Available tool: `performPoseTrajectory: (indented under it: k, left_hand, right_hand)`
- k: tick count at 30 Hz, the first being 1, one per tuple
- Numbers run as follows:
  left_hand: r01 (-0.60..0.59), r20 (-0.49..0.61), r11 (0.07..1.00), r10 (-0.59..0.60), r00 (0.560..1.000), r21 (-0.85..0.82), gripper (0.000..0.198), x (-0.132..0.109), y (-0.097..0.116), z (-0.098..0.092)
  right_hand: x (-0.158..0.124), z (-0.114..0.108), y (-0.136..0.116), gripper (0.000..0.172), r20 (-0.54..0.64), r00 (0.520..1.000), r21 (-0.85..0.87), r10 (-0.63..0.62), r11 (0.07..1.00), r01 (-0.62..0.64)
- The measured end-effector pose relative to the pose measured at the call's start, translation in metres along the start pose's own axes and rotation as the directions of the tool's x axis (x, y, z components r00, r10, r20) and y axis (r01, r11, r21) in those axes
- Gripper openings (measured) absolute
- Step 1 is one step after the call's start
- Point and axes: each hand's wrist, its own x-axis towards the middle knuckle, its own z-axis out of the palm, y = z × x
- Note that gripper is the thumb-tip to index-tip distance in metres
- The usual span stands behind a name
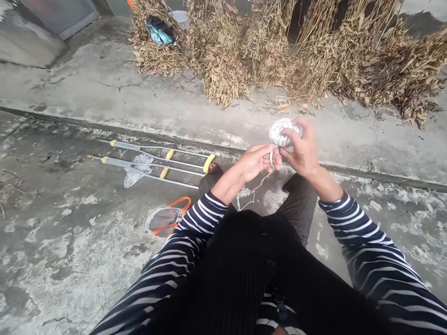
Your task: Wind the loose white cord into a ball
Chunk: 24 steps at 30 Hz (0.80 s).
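My right hand (303, 150) grips a white ball of string (279, 131), held up in front of me above my knees. My left hand (254, 163) sits just left of it and pinches the loose strand (271, 157) that runs off the ball. From there the string hangs down in a loose tangle (245, 195) toward my dark trousers. Both arms wear navy sleeves with white stripes.
Two metal crutches (153, 163) with yellow grips lie on the concrete to the left, over a clear plastic bag (137, 170). A bag with orange handles (166, 218) lies by my left elbow. Bundles of dry leafy stalks (272, 51) line the far side; a teal cloth (159, 31) rests on them.
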Motion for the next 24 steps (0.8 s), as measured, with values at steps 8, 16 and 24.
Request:
performPoseTrajectory:
  k: [8,16,24]
  left_hand:
    - [0.015,-0.022,0.994,-0.018,1.0,-0.113,0.024,-0.012,-0.01,0.011]
    - [0.202,0.026,0.957,-0.212,0.977,0.205,0.03,-0.018,-0.035,-0.042]
    - [0.202,-0.135,0.901,-0.162,0.978,0.384,0.027,-0.014,-0.041,-0.106]
  right_hand:
    - [0.004,0.006,0.008,0.044,-0.132,0.991,0.07,0.008,0.998,0.001]
    - [0.015,-0.017,0.017,0.034,-0.126,0.986,0.066,0.108,0.993,-0.1]
    - [0.044,-0.07,0.067,0.04,-0.201,0.959,-0.114,0.199,0.968,-0.225]
